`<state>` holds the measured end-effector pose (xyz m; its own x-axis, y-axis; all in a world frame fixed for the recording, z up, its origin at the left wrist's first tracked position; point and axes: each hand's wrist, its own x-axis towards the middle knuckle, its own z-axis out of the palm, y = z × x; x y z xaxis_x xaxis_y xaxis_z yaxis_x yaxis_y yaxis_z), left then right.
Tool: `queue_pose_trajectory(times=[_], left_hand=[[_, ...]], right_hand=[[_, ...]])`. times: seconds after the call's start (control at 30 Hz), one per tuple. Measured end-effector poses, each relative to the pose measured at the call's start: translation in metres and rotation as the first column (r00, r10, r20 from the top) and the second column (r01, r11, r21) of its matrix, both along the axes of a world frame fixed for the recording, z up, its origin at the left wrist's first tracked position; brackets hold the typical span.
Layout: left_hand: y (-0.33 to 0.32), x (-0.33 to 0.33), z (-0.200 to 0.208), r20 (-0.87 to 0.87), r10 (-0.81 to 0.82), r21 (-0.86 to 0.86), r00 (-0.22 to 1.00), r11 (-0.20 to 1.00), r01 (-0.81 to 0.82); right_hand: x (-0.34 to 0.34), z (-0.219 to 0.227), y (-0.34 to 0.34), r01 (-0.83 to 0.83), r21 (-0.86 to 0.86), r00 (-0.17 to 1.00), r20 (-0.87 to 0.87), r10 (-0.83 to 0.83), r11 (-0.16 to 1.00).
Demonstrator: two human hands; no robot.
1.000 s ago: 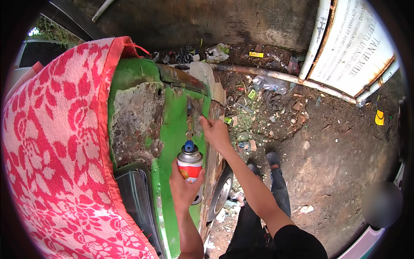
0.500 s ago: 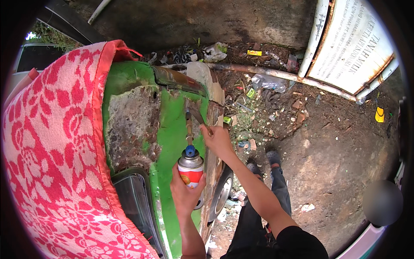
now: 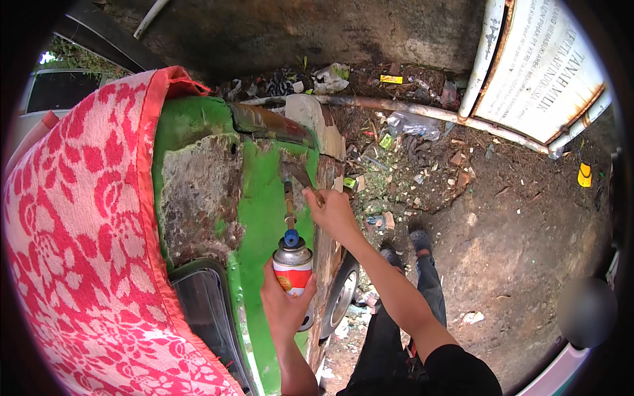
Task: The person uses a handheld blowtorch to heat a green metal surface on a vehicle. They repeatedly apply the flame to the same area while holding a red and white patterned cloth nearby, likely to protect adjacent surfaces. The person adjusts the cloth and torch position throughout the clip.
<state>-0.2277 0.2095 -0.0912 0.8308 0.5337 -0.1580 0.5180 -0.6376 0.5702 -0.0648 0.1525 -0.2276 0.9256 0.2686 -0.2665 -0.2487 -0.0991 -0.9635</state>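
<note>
My left hand (image 3: pixel 285 305) is wrapped round a red and white gas canister with a blowtorch head (image 3: pixel 291 254). The torch's metal nozzle points away from me, close over the green car body panel (image 3: pixel 261 191); no flame can be made out. In my closed right hand (image 3: pixel 332 214) is the handle of a scraper (image 3: pixel 302 177). Its flat blade rests at a greyish stripped patch near the panel's far end, just right of the nozzle tip. Brown, rough bare areas (image 3: pixel 201 191) show left of the green strip.
A pink and red floral blanket (image 3: pixel 79 218) covers the car's left side, beside a window (image 3: pixel 206 317). The wheel (image 3: pixel 340 297) is below my right forearm. A white pipe (image 3: pixel 389 109) and a signboard (image 3: pixel 541 72) stand beyond. Litter and rubble (image 3: pixel 409 158) lie on the ground.
Both hands keep their grips. The scraper blade and nozzle have shifted very slightly against the panel, and the whole view has moved a little.
</note>
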Motion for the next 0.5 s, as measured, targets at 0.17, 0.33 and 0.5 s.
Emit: queue_pose_trajectory(times=[0.17,0.33,0.5], left_hand=[[-0.005,-0.001,0.002,-0.007,0.012,-0.011,1.000,1.000,-0.012],[-0.006,0.003,0.007,-0.014,0.012,0.004,1.000,1.000,-0.012],[-0.006,0.004,0.007,-0.014,0.032,0.009,0.999,0.999,-0.032]], right_hand=[[0.016,-0.005,0.008,0.042,0.026,0.999,0.005,-0.042,0.999],[0.006,-0.010,0.000,-0.009,0.014,0.999,0.032,0.008,1.000],[0.000,-0.013,-0.007,-0.051,0.010,0.999,0.015,0.051,0.999]])
